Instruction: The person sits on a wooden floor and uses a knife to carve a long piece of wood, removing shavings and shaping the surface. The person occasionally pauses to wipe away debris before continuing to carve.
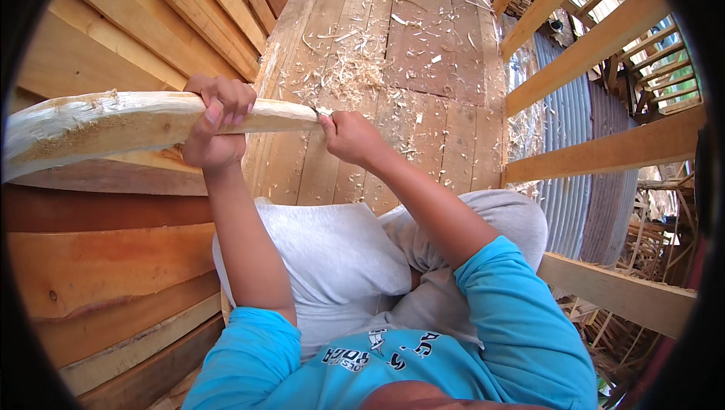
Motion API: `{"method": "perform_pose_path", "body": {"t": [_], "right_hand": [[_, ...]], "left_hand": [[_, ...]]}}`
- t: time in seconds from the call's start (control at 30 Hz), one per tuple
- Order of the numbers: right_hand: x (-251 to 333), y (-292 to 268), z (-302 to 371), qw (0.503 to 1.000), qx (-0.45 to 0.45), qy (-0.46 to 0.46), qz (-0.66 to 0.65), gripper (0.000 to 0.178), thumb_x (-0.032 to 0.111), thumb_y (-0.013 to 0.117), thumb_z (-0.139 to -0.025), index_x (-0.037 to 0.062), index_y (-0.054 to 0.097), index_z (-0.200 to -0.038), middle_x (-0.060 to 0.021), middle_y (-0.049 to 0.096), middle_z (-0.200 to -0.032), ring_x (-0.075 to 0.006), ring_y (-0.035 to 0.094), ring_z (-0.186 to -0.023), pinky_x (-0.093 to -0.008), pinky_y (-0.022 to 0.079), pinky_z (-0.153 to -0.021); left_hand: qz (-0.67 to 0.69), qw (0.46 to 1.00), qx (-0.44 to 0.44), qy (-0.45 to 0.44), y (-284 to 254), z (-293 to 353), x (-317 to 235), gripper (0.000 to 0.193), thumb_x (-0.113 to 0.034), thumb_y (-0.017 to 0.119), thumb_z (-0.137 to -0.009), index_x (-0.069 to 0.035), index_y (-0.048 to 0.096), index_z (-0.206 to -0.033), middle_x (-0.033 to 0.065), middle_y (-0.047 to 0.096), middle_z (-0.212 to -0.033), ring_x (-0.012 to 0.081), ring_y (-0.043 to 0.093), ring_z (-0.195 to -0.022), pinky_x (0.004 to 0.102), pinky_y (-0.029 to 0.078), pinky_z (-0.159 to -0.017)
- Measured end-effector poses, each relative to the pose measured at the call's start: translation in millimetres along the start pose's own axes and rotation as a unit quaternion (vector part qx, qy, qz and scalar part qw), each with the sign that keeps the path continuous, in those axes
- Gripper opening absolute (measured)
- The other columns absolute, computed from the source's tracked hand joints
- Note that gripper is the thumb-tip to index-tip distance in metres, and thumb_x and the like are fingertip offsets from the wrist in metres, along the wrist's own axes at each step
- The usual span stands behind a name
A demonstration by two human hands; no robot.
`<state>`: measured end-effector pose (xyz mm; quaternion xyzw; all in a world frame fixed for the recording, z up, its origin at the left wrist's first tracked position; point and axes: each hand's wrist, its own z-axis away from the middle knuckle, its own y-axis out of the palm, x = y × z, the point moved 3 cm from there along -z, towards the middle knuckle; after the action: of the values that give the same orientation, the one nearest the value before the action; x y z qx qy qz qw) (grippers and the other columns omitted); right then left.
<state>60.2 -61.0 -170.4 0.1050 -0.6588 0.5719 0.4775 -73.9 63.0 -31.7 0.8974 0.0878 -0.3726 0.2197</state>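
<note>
Our left hand [215, 127] is wrapped tight around a pale, stripped wooden pole [113, 124], fingers curled over its top, thumb below. The pole runs level across the left of the view, its thin end reaching our right hand [349, 137]. That hand is closed in a fist at the pole's tip; we cannot tell what small thing it pinches there. The hands sit near each other, not touching. Beyond them, shavings [355, 70] litter the plank floor [438, 131]. Stacked boards [106, 259] lie under the pole at left.
</note>
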Motion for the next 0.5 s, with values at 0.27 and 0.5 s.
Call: {"method": "perform_pose_path", "body": {"t": [0.27,0.5], "right_hand": [[1.7,-1.9,0.9,1.000,0.000,-0.003,0.013,0.047,0.033,0.046,-0.097,-0.0048,0.067,-0.079,-0.0296,0.064,-0.075,-0.0467,0.064,-0.075,-0.0527,0.051,-0.072],[0.8,-2.2,-5.3,0.997,0.071,0.018,-0.012,0.049,0.033,0.042,-0.099,-0.0080,0.066,-0.088,-0.0310,0.065,-0.081,-0.0464,0.064,-0.078,-0.0518,0.050,-0.076]], "left_hand": [[-0.005,1.000,-0.014,0.004,0.9,0.6,-0.8,0.018,-0.019,0.057,-0.083,-0.012,0.041,-0.083,0.0003,0.035,-0.063,0.0132,0.036,-0.059,0.0314,0.033,-0.064],[-0.003,1.000,-0.009,0.002,-0.4,3.4,-2.5,0.021,-0.018,0.060,-0.081,-0.011,0.040,-0.083,0.0006,0.034,-0.062,0.0129,0.037,-0.058,0.0302,0.034,-0.063]]}}
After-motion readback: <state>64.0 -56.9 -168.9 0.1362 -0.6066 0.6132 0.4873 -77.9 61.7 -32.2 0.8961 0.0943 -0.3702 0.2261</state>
